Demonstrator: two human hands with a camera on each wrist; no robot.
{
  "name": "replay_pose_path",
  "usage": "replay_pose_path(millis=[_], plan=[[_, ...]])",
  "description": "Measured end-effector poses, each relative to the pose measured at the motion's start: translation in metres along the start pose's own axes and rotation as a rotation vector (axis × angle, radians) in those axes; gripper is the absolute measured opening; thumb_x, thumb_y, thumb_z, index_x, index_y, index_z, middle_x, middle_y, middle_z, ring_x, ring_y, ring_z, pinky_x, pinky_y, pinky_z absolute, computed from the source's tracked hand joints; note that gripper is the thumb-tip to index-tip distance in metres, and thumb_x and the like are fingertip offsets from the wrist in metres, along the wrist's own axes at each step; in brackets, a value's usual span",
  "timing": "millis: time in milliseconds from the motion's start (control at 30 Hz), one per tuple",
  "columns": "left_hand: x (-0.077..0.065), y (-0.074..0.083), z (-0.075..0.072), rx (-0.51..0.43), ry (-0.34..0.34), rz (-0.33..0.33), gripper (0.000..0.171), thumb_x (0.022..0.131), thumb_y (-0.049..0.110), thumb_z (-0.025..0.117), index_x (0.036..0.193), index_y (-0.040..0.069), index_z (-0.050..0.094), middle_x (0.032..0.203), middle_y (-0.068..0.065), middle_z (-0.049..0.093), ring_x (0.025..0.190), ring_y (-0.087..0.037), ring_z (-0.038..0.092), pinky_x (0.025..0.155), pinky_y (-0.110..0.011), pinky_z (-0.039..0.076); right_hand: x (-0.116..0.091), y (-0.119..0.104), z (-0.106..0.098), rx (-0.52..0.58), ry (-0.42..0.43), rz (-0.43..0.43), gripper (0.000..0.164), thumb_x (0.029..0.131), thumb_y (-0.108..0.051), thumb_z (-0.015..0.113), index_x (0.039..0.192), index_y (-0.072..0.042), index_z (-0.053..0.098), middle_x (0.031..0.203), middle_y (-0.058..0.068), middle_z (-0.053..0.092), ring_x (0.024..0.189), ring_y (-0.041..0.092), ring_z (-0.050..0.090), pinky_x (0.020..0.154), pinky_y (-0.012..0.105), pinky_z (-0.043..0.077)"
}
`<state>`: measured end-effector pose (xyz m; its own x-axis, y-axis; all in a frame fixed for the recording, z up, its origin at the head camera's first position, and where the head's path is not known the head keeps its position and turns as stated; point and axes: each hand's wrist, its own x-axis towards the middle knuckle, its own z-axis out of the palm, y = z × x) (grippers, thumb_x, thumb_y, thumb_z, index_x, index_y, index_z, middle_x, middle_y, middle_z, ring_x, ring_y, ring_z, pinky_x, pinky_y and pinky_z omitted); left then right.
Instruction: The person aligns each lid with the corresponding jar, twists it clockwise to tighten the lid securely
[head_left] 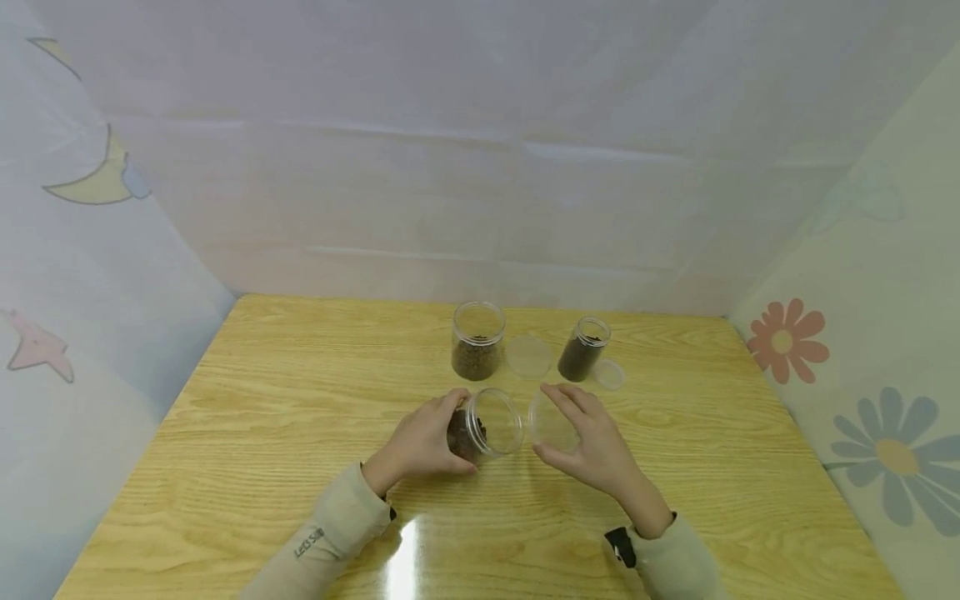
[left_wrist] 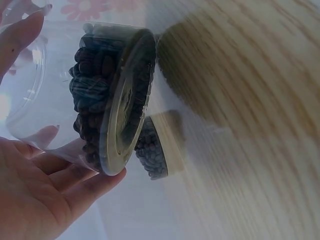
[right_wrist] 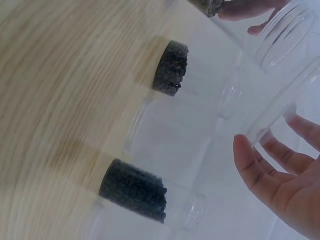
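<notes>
My left hand grips a clear wide-mouthed jar, its thumb on the near side and fingers on the far side. The jar leans with its uncovered mouth toward the right. Dark bean-like pieces fill its lower part in the left wrist view. In my right hand, a clear round lid is held by its rim between thumb and fingers. The lid stands on edge, facing the jar's mouth with a small gap between them.
Behind the hands stand an uncovered wide jar of dark pieces and a narrower uncovered jar of darker ones. Beside them lie a large clear lid and a small lid. The wooden table meets a cloth backdrop.
</notes>
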<state>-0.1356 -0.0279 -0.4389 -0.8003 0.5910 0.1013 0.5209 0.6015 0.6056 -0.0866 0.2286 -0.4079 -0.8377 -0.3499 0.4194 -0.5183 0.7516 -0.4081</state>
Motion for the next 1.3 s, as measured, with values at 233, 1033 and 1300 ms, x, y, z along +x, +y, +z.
replay_pose_path(millis=[233,1033,1300], plan=[[0.001,0.002,0.0,0.024,-0.01,0.002,0.091,0.056,0.039,0.085,0.13,0.015,0.037,0.112,-0.008,0.057,0.097,-0.025,0.056,0.074,-0.042,0.049,0.005,-0.004,-0.001,0.065,-0.026,-0.025,0.071,0.071,-0.025,0.075,0.133,-0.006,0.045,0.126,0.014,0.048,0.107,0.031,0.049,0.071,0.045,0.047],[0.003,0.008,-0.001,0.092,-0.023,-0.009,0.091,0.058,0.04,0.084,0.131,0.014,0.036,0.112,-0.011,0.057,0.096,-0.026,0.057,0.068,-0.044,0.05,0.022,-0.014,-0.004,0.186,-0.125,-0.057,0.071,0.075,-0.025,0.073,0.137,-0.012,0.04,0.13,0.01,0.044,0.079,0.017,0.046,0.062,0.03,0.047],[0.002,0.008,-0.001,0.098,-0.031,-0.002,0.091,0.058,0.04,0.084,0.13,0.012,0.036,0.113,-0.012,0.057,0.096,-0.027,0.057,0.068,-0.044,0.051,0.029,-0.019,-0.002,0.147,-0.179,-0.063,0.071,0.076,-0.029,0.072,0.138,-0.013,0.04,0.132,0.011,0.043,0.106,0.025,0.048,0.076,0.044,0.048]])
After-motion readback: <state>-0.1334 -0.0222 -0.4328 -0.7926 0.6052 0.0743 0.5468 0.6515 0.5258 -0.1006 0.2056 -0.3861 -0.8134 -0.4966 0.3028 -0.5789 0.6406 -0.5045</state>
